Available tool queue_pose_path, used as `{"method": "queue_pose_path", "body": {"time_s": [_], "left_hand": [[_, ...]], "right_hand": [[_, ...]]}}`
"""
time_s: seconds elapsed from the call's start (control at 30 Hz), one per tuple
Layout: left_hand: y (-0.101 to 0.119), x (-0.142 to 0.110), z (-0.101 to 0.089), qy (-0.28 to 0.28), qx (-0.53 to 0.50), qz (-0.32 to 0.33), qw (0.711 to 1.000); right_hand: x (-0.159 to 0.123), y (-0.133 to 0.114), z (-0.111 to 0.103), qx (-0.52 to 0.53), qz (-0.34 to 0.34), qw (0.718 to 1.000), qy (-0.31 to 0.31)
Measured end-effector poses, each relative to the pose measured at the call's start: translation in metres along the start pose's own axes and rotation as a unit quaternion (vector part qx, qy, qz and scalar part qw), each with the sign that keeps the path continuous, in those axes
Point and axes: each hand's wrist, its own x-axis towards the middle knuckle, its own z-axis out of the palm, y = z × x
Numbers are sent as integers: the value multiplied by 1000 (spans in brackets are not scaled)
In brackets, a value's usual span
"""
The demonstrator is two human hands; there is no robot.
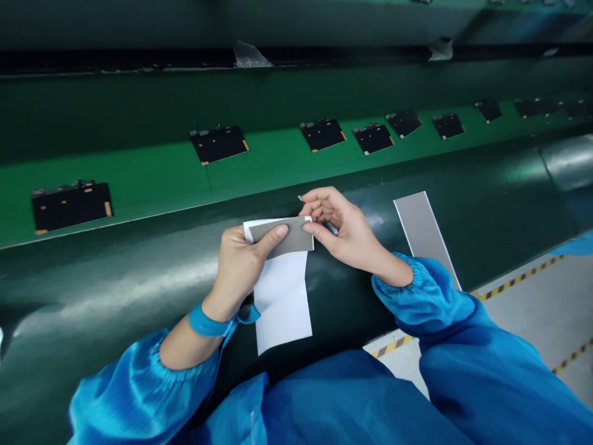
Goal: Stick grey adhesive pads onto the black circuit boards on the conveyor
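Note:
My left hand [245, 253] grips a sheet of grey strips on white backing paper [283, 296], thumb on top and fingers hidden underneath. The grey part [278, 238] lies across the top, and the bare white paper hangs below it, creased. At the sheet's right end, my right hand [340, 222] has its thumb on the edge, with the other fingers curled behind. A tiny pale piece [300, 198] shows at my right index fingertip; its kind is too small to tell. A blue wrist strap [208, 322] circles my left wrist.
A second grey sheet with white edges [424, 225] lies on the dark green work surface [115, 296], partly under my right sleeve. Beyond, several flat black parts with copper-coloured patches [220, 145] sit along a green belt [157, 167]. Yellow-black tape [521, 278] marks the floor at right.

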Motion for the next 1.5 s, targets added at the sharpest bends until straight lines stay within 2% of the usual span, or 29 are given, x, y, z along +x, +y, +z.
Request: {"method": "queue_pose_path", "body": {"time_s": [0.1, 0.23, 0.4, 0.47, 0.57, 0.67, 0.8, 0.9, 0.97, 1.13, 1.5], "left_hand": [[2, -2, 4, 4, 15, 3, 1000], [5, -4, 9, 12, 43, -13, 999], [7, -5, 8, 3, 51, -23, 998], [7, -4, 8, 3, 53, -25, 998], [5, -3, 8, 1, 52, -28, 998], [5, -3, 8, -8, 55, -32, 998], [6, -3, 8, -25, 48, -35, 998], [7, -2, 7, -42, 43, -37, 997], [7, -2, 7, -51, 48, -39, 997], [7, 0, 8, -48, 75, -38, 995], [10, -2, 6, -34, 110, -55, 992]], "right_hand": [[1, -3, -7, -23, -25, 999, -1], [3, -5, -17, -103, -94, 990, -2], [4, -8, -17, -195, -137, 971, -20], [6, -8, -17, -201, -146, 968, -33], [24, -3, -21, -147, -117, 981, -37], [68, 17, -40, -87, -83, 993, -5], [132, 60, -95, -105, -52, 993, 15], [151, 88, -139, -164, -19, 986, -31], [151, 98, -157, -176, 2, 983, -56], [145, 107, -167, -180, -7, 981, -75], [147, 108, -187, -256, -29, 960, -112]]}}
